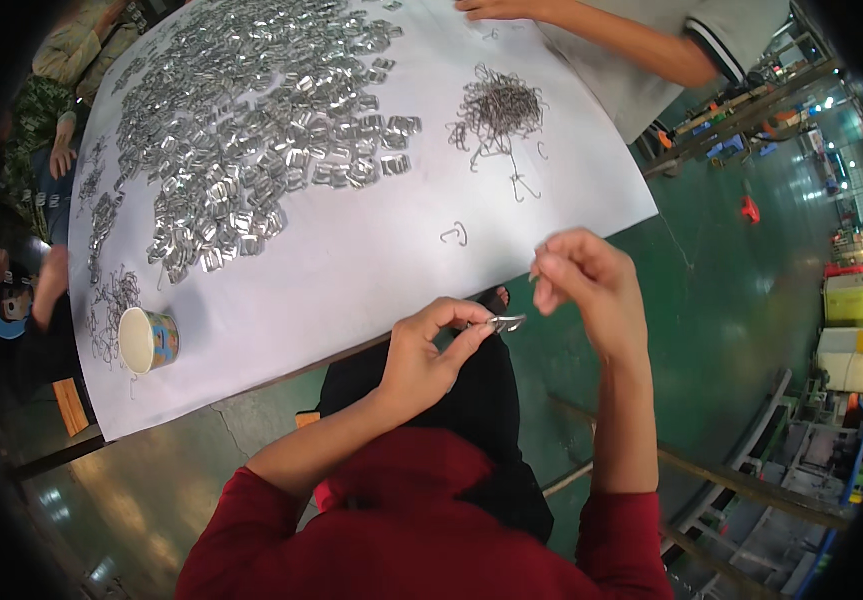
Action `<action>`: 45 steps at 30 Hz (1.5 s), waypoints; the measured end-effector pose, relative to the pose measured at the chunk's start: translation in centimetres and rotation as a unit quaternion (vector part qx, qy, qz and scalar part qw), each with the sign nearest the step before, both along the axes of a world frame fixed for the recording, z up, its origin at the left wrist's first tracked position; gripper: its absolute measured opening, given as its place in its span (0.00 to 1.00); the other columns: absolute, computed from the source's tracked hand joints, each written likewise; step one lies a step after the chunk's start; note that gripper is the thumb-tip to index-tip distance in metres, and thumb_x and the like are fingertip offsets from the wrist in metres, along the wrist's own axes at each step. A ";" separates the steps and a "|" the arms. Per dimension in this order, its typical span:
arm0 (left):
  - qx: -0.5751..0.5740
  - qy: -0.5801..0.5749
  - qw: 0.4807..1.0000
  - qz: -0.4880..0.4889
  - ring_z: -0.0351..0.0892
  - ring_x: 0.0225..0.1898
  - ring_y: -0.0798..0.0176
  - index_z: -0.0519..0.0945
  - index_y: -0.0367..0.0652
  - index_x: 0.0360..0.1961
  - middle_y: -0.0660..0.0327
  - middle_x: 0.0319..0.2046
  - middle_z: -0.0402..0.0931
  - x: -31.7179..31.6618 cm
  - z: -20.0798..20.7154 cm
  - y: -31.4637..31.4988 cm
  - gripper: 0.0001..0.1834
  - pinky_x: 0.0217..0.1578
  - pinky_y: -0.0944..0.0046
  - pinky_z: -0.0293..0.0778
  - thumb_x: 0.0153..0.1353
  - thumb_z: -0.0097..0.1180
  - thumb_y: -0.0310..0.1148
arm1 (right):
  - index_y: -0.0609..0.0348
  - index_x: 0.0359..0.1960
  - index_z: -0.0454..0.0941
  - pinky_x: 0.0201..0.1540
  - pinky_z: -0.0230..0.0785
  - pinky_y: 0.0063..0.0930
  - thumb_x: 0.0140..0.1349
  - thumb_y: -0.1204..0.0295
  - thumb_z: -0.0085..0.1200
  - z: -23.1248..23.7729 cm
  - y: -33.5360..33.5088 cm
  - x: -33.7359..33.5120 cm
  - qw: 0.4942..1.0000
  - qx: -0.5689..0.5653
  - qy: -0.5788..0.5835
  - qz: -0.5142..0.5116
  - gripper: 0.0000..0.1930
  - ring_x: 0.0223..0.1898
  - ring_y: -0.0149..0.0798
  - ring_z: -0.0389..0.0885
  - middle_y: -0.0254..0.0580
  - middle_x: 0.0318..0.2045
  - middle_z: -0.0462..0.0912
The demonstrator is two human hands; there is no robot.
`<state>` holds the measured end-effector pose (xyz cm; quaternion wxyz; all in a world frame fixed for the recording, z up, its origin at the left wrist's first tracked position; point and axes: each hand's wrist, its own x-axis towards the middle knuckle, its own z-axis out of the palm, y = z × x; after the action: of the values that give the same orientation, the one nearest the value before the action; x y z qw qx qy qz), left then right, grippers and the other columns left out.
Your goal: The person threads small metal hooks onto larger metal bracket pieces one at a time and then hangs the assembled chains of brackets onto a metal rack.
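Between the thumb and fingers of my left hand (423, 352) is a small shiny metal buckle (508, 323), held just off the table's near edge. To its right, my right hand (591, 280) is raised with thumb and fingertips pinched together. It is slightly blurred, and whatever sits in that pinch is too small to make out. On the white tabletop beyond my hands lie a couple of loose bent wire hooks (461, 234). Farther back is a tangled heap of dark wire hooks (501, 108). A broad spread of silvery metal buckles (241, 150) covers the table's far left and middle.
A paper cup (164, 340) stands at the left near corner of the white-covered table (351, 270), beside more wire hooks (111, 310). Another person's arm (621, 40) reaches in at the far right. Other people sit along the left side. Machinery (781, 500) stands on the green floor.
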<state>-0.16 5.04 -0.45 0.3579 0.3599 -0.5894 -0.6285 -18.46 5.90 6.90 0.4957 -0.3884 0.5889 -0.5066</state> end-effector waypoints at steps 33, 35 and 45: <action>-0.324 -0.514 0.786 0.121 0.74 0.41 0.49 0.76 0.35 0.29 0.48 0.35 0.74 1.2 -6.5 -19.8 0.15 0.35 0.53 0.76 0.52 0.59 0.39 | 0.66 0.32 0.77 0.21 0.61 0.12 0.56 0.83 0.52 -2.9 7.0 4.4 0.974 -0.147 0.024 -0.171 0.03 0.21 0.23 0.72 0.42 0.34 0.79; -0.307 -0.527 0.784 0.115 0.74 0.41 0.50 0.76 0.35 0.30 0.49 0.37 0.74 2.1 -6.3 -19.8 0.15 0.35 0.54 0.75 0.53 0.58 0.39 | 0.67 0.33 0.76 0.22 0.62 0.12 0.57 0.83 0.52 -3.0 6.8 4.5 0.976 -0.145 -0.017 -0.162 0.03 0.21 0.24 0.73 0.43 0.33 0.79; -0.363 -0.490 0.788 0.080 0.72 0.44 0.50 0.77 0.35 0.36 0.53 0.42 0.72 2.3 -6.1 -17.4 0.11 0.40 0.54 0.74 0.51 0.58 0.29 | 0.67 0.35 0.75 0.23 0.70 0.15 0.60 0.80 0.50 -3.8 6.9 4.4 0.976 -0.159 -0.022 -0.146 0.04 0.25 0.29 0.79 0.44 0.32 0.79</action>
<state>2.13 -12.32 -6.51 0.1743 0.5090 -0.8395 -0.0760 -14.09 12.80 3.12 0.3610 -0.3607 0.5398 -0.6695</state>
